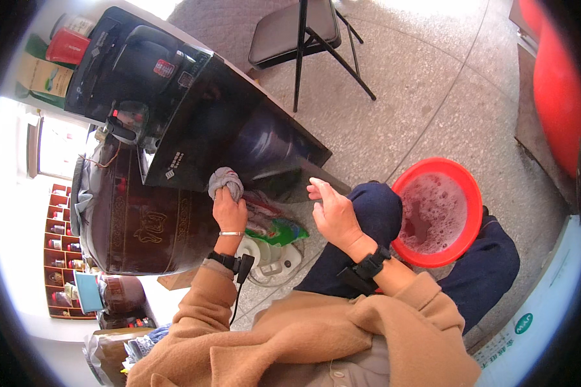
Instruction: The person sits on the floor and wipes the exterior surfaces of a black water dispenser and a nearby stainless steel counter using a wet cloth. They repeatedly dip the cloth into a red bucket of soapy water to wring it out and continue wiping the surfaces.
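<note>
My left hand (229,213) grips a bunched grey cloth (226,183) and presses it to the dark glossy panel of a black cabinet (232,130), near its lower left edge. The cloth shows a little red in its folds. My right hand (335,217) is raised above my knee with its fingers apart and nothing in it. On the floor between my legs stands a red plastic basin (475,213) of foamy, greyish water (433,208).
Left of the cabinet stands a large brown glazed jar (150,227) with gold markings. A green plastic bag (283,231) and a white appliance base (276,261) with a cord sit below my left hand. A folding chair (295,36) stands ahead; a red rounded object (557,92) is at right.
</note>
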`<state>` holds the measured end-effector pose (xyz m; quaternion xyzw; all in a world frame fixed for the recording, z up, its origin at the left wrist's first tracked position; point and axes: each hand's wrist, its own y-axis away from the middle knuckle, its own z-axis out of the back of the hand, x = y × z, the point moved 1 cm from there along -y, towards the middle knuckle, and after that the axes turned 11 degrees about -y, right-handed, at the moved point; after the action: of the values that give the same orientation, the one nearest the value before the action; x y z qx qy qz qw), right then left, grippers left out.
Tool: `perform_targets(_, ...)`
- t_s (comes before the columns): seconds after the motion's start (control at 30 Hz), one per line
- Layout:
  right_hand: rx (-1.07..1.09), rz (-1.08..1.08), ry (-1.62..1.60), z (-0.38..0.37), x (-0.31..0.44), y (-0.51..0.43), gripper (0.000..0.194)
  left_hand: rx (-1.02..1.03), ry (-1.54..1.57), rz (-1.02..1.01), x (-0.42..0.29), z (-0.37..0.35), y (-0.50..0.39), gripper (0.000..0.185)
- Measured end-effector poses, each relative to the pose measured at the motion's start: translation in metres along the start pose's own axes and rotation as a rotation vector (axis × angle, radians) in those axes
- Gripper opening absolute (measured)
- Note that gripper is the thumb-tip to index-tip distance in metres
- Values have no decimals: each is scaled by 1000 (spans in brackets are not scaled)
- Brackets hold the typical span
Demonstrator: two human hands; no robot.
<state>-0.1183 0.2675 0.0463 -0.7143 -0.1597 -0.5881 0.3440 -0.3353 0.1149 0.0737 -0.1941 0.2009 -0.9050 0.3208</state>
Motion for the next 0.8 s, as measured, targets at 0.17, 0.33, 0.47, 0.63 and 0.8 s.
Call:
perform_targets(0.17,-10,8,18,2,1,1,41,-212,86,-133,2,-27,-12,28)
perform_targets(0.33,-15,17,37,3,0,3,40,-20,70,-394,8,-48,-22,31)
perform_targets(0.47,-10,-4,23,4,0,4,40,67,-67,-483,8,-67,-39,26)
perform_targets(0.63,-6,-18,-29,6,3,7,38,153,-102,-360,1,-82,-47,24)
perform_targets(0.8,-76,-113,-251,14,10,12,36,200,414,221,-31,-47,-84,30)
